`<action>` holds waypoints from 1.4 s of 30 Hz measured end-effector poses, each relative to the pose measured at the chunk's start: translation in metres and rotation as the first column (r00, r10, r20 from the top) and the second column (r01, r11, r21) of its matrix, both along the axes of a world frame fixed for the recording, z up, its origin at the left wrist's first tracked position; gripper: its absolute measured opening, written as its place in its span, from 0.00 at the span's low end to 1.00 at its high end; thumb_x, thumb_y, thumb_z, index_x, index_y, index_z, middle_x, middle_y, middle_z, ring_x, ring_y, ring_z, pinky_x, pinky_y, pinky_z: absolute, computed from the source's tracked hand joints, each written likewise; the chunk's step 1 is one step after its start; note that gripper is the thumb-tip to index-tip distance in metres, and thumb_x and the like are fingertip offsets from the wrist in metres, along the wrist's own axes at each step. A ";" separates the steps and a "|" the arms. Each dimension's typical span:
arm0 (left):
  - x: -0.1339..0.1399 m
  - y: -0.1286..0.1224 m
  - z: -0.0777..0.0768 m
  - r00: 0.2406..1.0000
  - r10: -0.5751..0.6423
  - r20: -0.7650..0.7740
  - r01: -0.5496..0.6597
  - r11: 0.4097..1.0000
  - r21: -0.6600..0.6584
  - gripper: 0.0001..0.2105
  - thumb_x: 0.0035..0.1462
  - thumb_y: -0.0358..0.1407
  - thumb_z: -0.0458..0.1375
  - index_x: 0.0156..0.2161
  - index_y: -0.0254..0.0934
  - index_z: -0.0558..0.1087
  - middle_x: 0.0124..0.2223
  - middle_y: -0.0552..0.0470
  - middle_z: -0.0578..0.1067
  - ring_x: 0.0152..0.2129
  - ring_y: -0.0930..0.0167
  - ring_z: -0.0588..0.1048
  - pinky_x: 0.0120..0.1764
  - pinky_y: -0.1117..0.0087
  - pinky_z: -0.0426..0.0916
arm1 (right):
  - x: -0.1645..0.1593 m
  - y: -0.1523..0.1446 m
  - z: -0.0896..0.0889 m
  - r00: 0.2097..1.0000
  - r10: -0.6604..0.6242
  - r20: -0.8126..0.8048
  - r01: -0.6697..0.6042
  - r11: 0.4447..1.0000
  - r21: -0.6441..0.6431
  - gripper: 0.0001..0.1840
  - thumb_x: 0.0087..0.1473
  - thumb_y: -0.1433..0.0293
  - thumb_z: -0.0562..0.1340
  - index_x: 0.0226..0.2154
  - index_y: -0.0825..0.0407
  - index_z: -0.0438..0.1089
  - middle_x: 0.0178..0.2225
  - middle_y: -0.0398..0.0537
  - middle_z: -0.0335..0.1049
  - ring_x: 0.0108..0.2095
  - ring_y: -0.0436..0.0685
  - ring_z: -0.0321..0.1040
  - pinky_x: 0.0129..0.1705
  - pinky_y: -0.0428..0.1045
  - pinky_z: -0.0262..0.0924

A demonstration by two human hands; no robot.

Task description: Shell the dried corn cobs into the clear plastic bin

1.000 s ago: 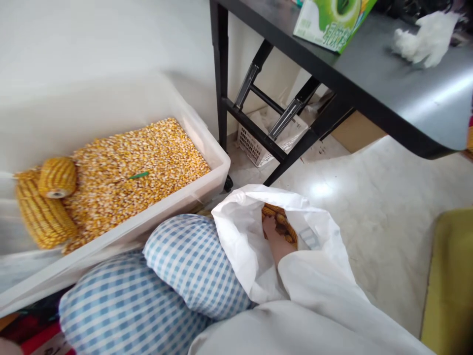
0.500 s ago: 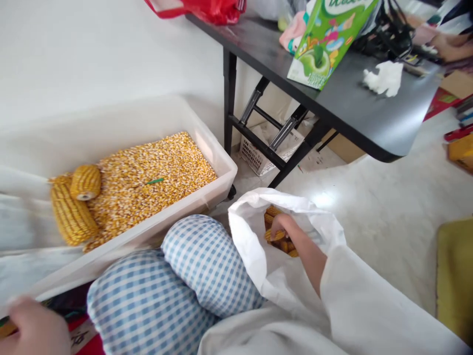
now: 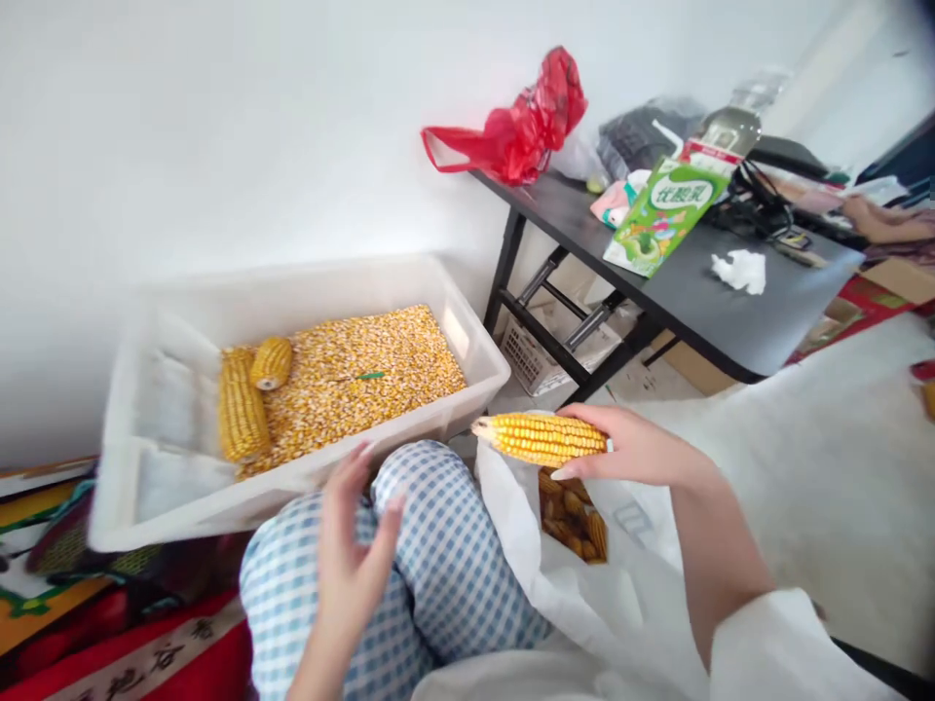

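My right hand [image 3: 628,446] grips an ear of corn [image 3: 537,438] by one end, holding it level over the mouth of a white sack [image 3: 511,506]. More ears of corn [image 3: 574,516] lie inside that sack. Above my knees, in blue checked cloth, my left hand [image 3: 355,545] hangs with fingers and thumb apart and nothing in it. A white plastic bin [image 3: 299,482] stands beyond my knees. Loose corn kernels [image 3: 380,341] spread over its right part, and two ears of corn [image 3: 243,404] rest at their left edge. A small green strip [image 3: 370,376] lies on the kernels.
A black table [image 3: 687,312] at the right carries a red plastic bag [image 3: 522,127], a green drink carton [image 3: 664,214], a bottle [image 3: 730,127] and crumpled tissue [image 3: 739,271]. Under it stands a white basket [image 3: 530,355]. Red packages [image 3: 175,652] lie at lower left.
My right hand has come up out of the sack with an ear of corn. My left hand has moved from the lower left corner to above my knees. The view has shifted.
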State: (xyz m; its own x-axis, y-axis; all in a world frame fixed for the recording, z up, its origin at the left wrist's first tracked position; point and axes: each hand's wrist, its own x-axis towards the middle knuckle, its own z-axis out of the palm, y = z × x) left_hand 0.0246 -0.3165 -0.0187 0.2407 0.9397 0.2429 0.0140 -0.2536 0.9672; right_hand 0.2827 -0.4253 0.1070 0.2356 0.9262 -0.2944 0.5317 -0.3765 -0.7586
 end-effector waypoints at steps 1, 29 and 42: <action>0.009 -0.004 0.005 0.986 -0.120 0.113 0.133 0.985 -0.112 0.26 0.44 0.34 0.62 0.51 0.41 0.63 0.54 0.45 0.64 0.52 0.62 0.62 0.55 0.57 0.54 | -0.013 0.009 -0.003 1.000 -0.012 -0.026 0.014 0.998 0.069 0.25 0.32 0.62 0.68 0.38 0.50 0.70 0.32 0.46 0.71 0.31 0.57 0.66 0.32 0.49 0.60; -0.042 0.126 0.060 0.601 0.079 0.795 0.282 0.910 -0.304 0.22 0.53 0.47 0.52 0.16 0.37 0.52 0.11 0.60 0.54 0.10 0.78 0.60 0.24 0.74 0.66 | -0.155 0.148 -0.104 0.616 0.179 -0.767 -0.092 0.984 0.156 0.23 0.42 0.59 0.64 0.36 0.49 0.54 0.31 0.41 0.67 0.22 0.48 0.67 0.24 0.45 0.62; -0.021 0.141 0.049 0.254 0.394 0.883 0.318 0.828 -0.461 0.18 0.59 0.27 0.40 0.17 0.35 0.55 0.16 0.57 0.59 0.19 0.77 0.68 0.35 0.71 0.67 | -0.173 0.153 -0.113 0.387 0.181 -0.904 -0.036 0.983 0.181 0.21 0.48 0.54 0.57 0.37 0.52 0.64 0.31 0.48 0.69 0.29 0.53 0.67 0.26 0.47 0.62</action>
